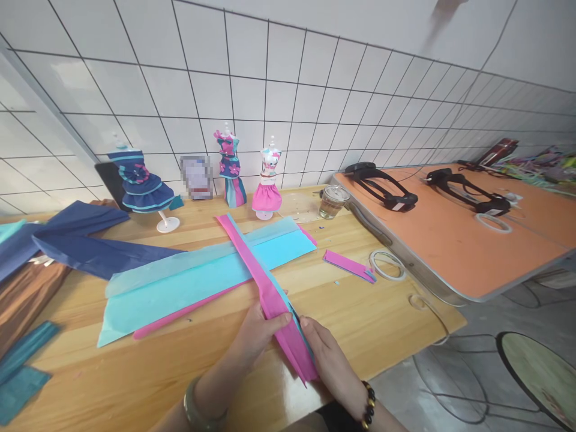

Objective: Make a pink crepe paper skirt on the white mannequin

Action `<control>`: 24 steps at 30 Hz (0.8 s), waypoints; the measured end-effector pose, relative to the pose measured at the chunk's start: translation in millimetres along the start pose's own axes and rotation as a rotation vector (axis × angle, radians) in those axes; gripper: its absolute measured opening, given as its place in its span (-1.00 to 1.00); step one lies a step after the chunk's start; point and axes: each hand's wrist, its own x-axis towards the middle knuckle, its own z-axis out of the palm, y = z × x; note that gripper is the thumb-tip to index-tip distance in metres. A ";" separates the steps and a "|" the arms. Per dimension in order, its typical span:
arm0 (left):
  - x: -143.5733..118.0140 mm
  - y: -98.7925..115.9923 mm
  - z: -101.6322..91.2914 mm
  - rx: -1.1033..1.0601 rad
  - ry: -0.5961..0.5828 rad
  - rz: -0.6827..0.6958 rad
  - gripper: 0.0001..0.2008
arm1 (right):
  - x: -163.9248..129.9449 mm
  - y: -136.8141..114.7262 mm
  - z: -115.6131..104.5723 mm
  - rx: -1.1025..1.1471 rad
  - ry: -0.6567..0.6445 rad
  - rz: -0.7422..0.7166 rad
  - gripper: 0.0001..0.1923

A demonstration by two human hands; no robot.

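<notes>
**Both hands pinch a folded pink strip at the near table edge**

Hands come first, close together at the near edge of the wooden table point(369, 312): the left hand point(256, 333) lies with its thumb on top of the pink paper strip point(270, 288), and the right hand point(330, 363) presses the strip's near end from the other side, fingers closed onto it. Between them the long, narrow, folded strip runs diagonally away across the table, its near end overhanging the edge.

To do this fold well, the judgement is that the thumbs should travel along the crease with even pressure while the far length stays flat, so the edges remain matched and the thin paper does not tear.

Further out, the strip crosses a light blue paper sheet point(189, 279), with another pink sheet showing beneath it. A short pink offcut point(346, 264) and a tape ring point(387, 264) lie to the right. At the wall stand three small dress mannequins point(234, 171) and a glass jar point(332, 201); dark blue paper point(85, 243) lies at the left. An orange table point(450, 240) adjoins on the right.
</notes>
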 end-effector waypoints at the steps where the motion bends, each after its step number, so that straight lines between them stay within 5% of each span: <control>1: 0.6 -0.5 -0.5 -0.001 0.010 -0.012 -0.44 | 0.5 0.5 -0.1 -0.004 0.001 0.002 -0.51; 5: 1.0 -0.6 -1.1 -0.009 0.032 -0.044 -0.34 | 2.1 3.1 -0.4 -0.036 0.010 -0.004 -0.51; 12: -3.0 9.3 3.6 -0.091 0.046 -0.075 -0.49 | -1.0 8.8 -0.4 -0.074 0.034 -0.010 -0.54; 24: -0.7 8.2 2.8 -0.138 0.078 0.028 -0.52 | -7.6 -3.1 -1.3 -0.058 0.022 0.019 -0.54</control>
